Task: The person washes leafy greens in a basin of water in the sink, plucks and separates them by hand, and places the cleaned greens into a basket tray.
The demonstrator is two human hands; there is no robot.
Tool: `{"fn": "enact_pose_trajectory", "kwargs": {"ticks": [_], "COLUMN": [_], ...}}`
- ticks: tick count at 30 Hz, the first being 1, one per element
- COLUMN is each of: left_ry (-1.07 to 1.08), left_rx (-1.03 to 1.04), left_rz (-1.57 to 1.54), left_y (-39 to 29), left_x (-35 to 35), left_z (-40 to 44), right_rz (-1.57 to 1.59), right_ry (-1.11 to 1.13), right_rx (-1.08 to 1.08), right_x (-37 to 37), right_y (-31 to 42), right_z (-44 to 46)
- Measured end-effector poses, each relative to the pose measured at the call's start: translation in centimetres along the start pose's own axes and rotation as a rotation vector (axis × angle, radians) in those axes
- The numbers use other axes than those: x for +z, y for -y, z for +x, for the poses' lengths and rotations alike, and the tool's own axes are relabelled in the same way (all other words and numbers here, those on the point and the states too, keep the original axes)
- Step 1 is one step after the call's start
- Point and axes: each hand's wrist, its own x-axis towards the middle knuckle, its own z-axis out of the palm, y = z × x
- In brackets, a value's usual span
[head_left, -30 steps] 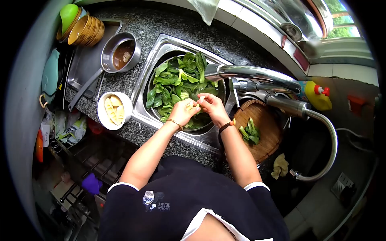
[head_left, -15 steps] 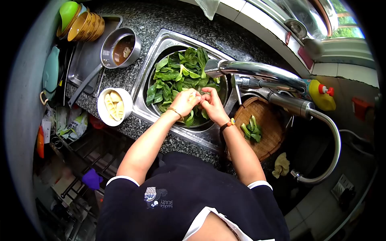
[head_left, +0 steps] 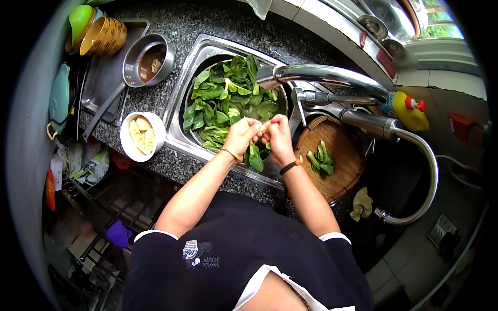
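Fingers (head_left: 254, 129) of the left hand (head_left: 239, 138) and right hand (head_left: 279, 141) pinch a small pale stem (head_left: 263, 126) (mostly hidden by them) near dark-green leafy vegetables (head_left: 210, 93), lower layers hidden.

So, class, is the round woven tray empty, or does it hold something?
Not empty: a small bunch of leafy greens lies on the woven tray, with bare weave beside it.

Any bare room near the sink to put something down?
Bare: counter between sink and tiled ledge, right of the saucepan; woven basket around its loose leaves. Crowded: the sink's basin, with greens filling much of it, left hand, right hand and faucet above.
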Motion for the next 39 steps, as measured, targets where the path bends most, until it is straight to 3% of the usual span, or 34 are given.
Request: {"fn": "enact_pose_trajectory", "kwargs": {"ticks": [3, 8, 10, 12, 14, 15, 19, 22, 26, 28, 30, 31, 34, 36, 38, 39], "left_ry": [0.03, 0.078, 0.139, 0.144, 0.18, 0.192, 0.262, 0.077, 0.025, 0.035, 0.048, 0.027, -0.005, -0.013, -0.056, -0.059], "left_rx": [-0.118, -0.188, -0.11, -0.113, -0.134, -0.142, -0.372, -0.256, -0.419, -0.357, -0.323, -0.317, -0.304, -0.311, -0.294, -0.291], "left_rz": [-0.254, -0.308, -0.066, -0.057, -0.016, 0.071, 0.317, 0.286, 0.183, 0.142, 0.111, 0.102, 0.08, 0.071, 0.043, 0.025], "left_y": [0.3, -0.4, -0.3, -0.6, -0.7, -0.4, 1.9, 3.2, 0.4, 0.4, -0.5, -0.8, -1.3, -1.5, -1.3, -0.8], "left_x": [0.9, 1.2, 1.1, 1.5, 2.9, 3.7, 5.1, 3.4, -1.0, -3.4, -4.9, -5.3, -5.9, -6.1, -5.8, -6.1], "left_z": [-0.7, -0.9, -0.8, -1.0, -1.8, -2.3, -3.4, -2.7, -2.9, -2.9, -3.2, -3.4, -3.7, -3.9, -3.8, -3.4], "right_rz": [-0.055, -0.23, -0.862, -1.002, -1.253, -1.147, -0.866, -0.53, -0.748, -1.074, -1.4, -1.508, -1.499, -1.558, -1.375, -0.984], "right_ry": [0.117, 0.255, 0.357, 0.359, 0.181, 0.186, 0.252, 0.259, 0.112, -0.001, 0.087, 0.12, -0.045, 0.262, 0.176, 0.116], "right_rx": [0.028, -0.112, -0.386, -0.447, -0.542, -0.575, -0.294, -0.131, -0.183, -0.4, -0.407, -0.302, -0.24, -0.205, -0.4, -0.22], "right_x": [-1.1, -2.2, -2.1, -2.2, -2.8, -2.7, -1.9, -2.1, -2.2, -1.7, -1.2, -1.2, -1.1, 0.0, -0.9, -1.3], "right_y": [2.0, 3.3, 4.3, 4.9, 5.4, 5.5, 4.2, 1.5, -2.1, -2.7, -3.3, -3.4, -4.7, -3.9, -4.8, -5.1], "right_z": [-0.9, -1.4, -1.9, -1.5, -0.8, -0.6, -0.4, 1.1, 4.8, 6.0, 7.0, 7.6, 9.5, 8.6, 8.8, 9.2]}}
